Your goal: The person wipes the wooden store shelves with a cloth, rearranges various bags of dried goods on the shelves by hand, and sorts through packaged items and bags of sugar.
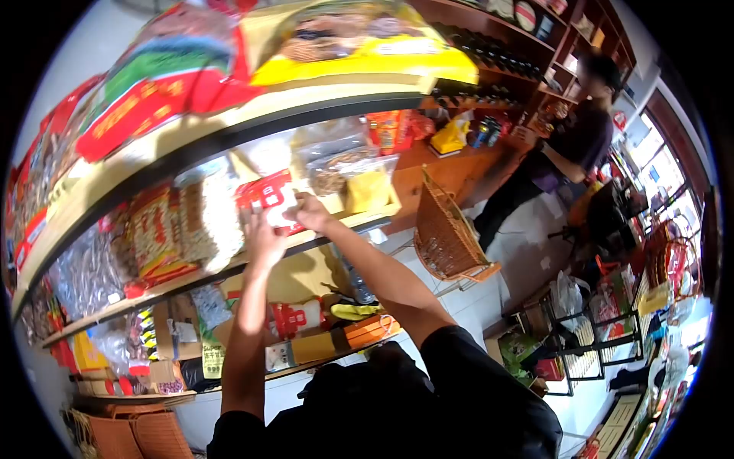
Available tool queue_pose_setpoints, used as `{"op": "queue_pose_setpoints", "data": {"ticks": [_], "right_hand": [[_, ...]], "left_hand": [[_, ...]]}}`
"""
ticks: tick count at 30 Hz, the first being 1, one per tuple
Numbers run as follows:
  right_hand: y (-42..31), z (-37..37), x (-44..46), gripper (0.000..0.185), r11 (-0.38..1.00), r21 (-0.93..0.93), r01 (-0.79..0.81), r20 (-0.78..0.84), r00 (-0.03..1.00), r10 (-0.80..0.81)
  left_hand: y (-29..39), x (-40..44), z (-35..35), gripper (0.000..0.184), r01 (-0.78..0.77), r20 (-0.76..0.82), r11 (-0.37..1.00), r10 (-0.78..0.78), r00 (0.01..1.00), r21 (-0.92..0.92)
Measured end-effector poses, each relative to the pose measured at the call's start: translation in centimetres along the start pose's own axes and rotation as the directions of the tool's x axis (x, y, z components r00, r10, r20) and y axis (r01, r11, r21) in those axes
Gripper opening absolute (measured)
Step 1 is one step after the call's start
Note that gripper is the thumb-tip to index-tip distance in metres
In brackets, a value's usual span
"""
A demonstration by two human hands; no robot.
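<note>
Both my hands are at a red and white packet (271,197) on the middle shelf (306,243). My left hand (264,236) is at the packet's lower left side, its fingers closed on the edge. At the packet's right side my right hand (310,213) pinches it. Left of the packet stands a clear bag of pale goods (212,210), with a red and yellow bag (153,229) beyond it. To the right lie clear bags of brown goods (332,170) and a yellow block (368,191).
Large bags (367,46) lie on the top shelf, and more packets (298,317) are on the lower one. A wicker basket (451,237) stands right of the shelves. Behind it a person (577,130) in dark clothes stands by a wooden counter (413,172). A black rack (600,348) is at right.
</note>
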State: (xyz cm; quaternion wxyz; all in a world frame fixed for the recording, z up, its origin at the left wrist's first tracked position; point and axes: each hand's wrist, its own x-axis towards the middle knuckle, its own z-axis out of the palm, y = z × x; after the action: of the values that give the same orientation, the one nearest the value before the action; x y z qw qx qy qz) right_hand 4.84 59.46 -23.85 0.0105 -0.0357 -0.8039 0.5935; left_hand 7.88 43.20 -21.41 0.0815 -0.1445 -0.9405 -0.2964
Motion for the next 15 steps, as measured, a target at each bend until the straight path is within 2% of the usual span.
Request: {"op": "queue_pose_setpoints", "data": {"ticks": [1,2,4,5,7,8,9,11,12,13,14,15], "right_hand": [[-2.1,-1.4,-2.2,0.049,0.995,0.098,0.0,0.03,1.0,-0.003],[1.0,-1.7,-0.4,0.039,0.999,0.015,0.047,0.063,0.997,-0.048],[5.0,-1.1,2.6,0.026,0.98,-0.124,0.154,0.11,0.984,-0.141],[5.5,-1.3,2.5,0.024,0.962,-0.176,0.21,0.117,0.975,-0.191],[2.7,-1.7,0.1,0.031,0.976,-0.149,0.158,0.004,0.987,-0.159],[2.9,-1.6,0.3,0.039,0.962,-0.209,0.177,0.02,0.984,-0.177],[2.8,-1.7,0.2,0.039,0.962,-0.206,0.178,0.027,0.984,-0.176],[2.7,-0.9,-0.5,0.056,0.971,-0.152,0.187,-0.116,0.972,-0.205],[3.2,-0.8,-0.1,0.067,0.957,-0.21,0.199,-0.081,0.972,-0.22],[1.9,-1.3,-0.9,0.061,0.971,-0.211,0.113,-0.098,0.986,-0.136],[1.7,-1.3,-1.1,0.047,0.972,-0.224,0.079,-0.118,0.987,-0.107],[2.1,-1.1,-0.9,0.036,0.976,-0.204,0.073,-0.104,0.99,-0.095]], "left_hand": [[0.0,0.3,-0.1,0.052,0.02,-0.001,0.998,-0.02,1.0,-0.059],[-2.2,1.3,2.0,0.054,-0.018,-0.121,1.0,0.015,0.992,-0.022],[-7.5,3.3,6.3,0.053,-0.05,-0.232,0.995,0.028,0.972,-0.091],[-7.2,3.7,6.2,0.05,-0.011,-0.215,0.99,-0.02,0.976,-0.142],[-5.0,3.6,4.5,0.044,0.12,-0.179,0.975,-0.154,0.972,-0.187],[-3.5,3.3,4.2,0.04,0.031,-0.246,0.943,-0.118,0.962,-0.332],[-2.8,3.3,4.3,0.04,0.037,-0.247,0.944,-0.124,0.961,-0.329],[-2.4,3.1,4.1,0.038,0.035,-0.164,0.922,-0.105,0.981,-0.385],[-4.2,3.5,5.8,0.038,-0.006,-0.301,0.984,-0.05,0.952,-0.18],[-5.2,4.3,6.7,0.036,0.115,-0.149,0.916,-0.185,0.971,-0.385],[-5.5,4.6,6.3,0.038,0.195,0.009,0.897,-0.209,0.978,-0.396],[-2.7,3.7,4.7,0.042,0.095,-0.048,0.902,-0.127,0.991,-0.421]]}}
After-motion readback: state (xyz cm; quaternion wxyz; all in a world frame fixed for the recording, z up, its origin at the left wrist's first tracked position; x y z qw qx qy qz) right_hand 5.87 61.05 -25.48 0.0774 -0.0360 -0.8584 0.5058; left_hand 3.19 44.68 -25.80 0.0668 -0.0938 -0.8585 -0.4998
